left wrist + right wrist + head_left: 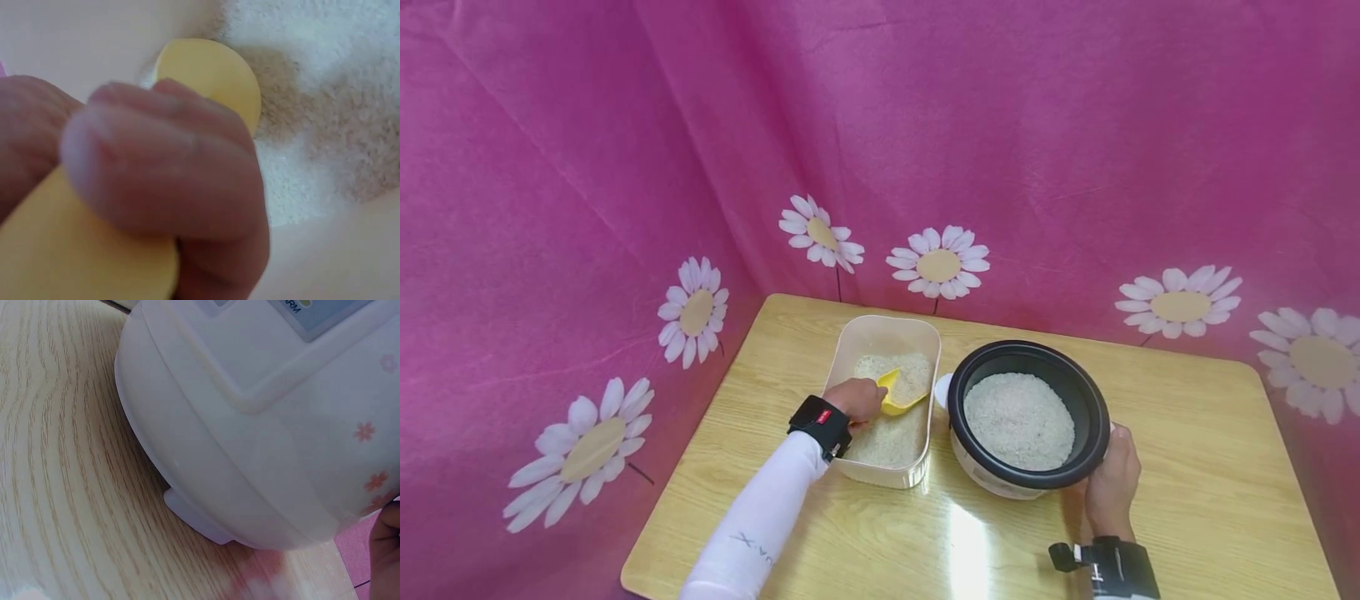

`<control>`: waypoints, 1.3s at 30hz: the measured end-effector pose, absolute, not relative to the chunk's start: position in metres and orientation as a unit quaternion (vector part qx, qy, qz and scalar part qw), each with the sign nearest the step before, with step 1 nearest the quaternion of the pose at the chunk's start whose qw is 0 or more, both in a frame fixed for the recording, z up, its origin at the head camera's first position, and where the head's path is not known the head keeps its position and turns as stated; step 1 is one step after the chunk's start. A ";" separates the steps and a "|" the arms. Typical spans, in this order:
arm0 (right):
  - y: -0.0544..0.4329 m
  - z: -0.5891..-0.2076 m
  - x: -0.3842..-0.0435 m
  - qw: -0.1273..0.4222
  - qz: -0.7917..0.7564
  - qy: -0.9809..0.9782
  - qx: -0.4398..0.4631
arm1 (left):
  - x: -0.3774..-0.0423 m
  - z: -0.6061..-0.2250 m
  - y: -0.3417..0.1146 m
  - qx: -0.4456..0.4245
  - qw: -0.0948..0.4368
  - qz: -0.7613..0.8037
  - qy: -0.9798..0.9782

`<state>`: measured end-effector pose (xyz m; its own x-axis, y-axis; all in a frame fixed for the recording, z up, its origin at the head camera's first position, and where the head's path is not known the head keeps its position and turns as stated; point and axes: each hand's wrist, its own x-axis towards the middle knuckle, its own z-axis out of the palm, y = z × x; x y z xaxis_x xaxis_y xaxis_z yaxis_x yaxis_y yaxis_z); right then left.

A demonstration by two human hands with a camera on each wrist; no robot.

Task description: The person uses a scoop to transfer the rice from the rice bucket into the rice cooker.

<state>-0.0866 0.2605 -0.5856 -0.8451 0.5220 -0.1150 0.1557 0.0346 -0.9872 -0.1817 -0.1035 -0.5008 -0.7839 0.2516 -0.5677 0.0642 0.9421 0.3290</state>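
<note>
My left hand point(859, 398) grips the handle of a yellow scoop point(891, 393) inside a clear plastic container point(887, 477). Loose white rice point(891, 442) lies in that container, and the scoop's bowl is down at the rice. The left wrist view shows the fingers wrapped round the handle, with the scoop's bowl point(209, 69) beyond them. To the right stands a white rice cooker point(237, 425) with a dark inner pot point(1078, 367) holding more rice point(1018, 421). My right hand point(1114, 482) holds the cooker by its right side handle; its fingertips are partly hidden.
Container and cooker stand side by side on a light wooden table point(1210, 483). A pink cloth point(1037, 150) with large daisies hangs behind the table and along its left. The cooker's other white handle point(943, 390) points towards the container.
</note>
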 end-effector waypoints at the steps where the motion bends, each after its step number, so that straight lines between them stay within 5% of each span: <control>1: 0.260 -0.586 -0.087 0.138 0.655 -0.703 -0.240 | -0.182 -0.500 -0.104 0.083 0.321 0.148 0.932; 17: 0.263 -0.588 -0.087 0.141 0.641 -0.716 -0.238 | -0.178 -0.482 -0.103 0.059 0.320 0.165 0.931; 26: 0.262 -0.587 -0.086 0.130 0.636 -0.720 -0.246 | -0.172 -0.470 -0.107 0.078 0.266 0.185 0.943; 39: 0.263 -0.585 -0.086 0.114 0.651 -0.710 -0.242 | -0.167 -0.450 -0.109 0.033 0.286 0.212 0.934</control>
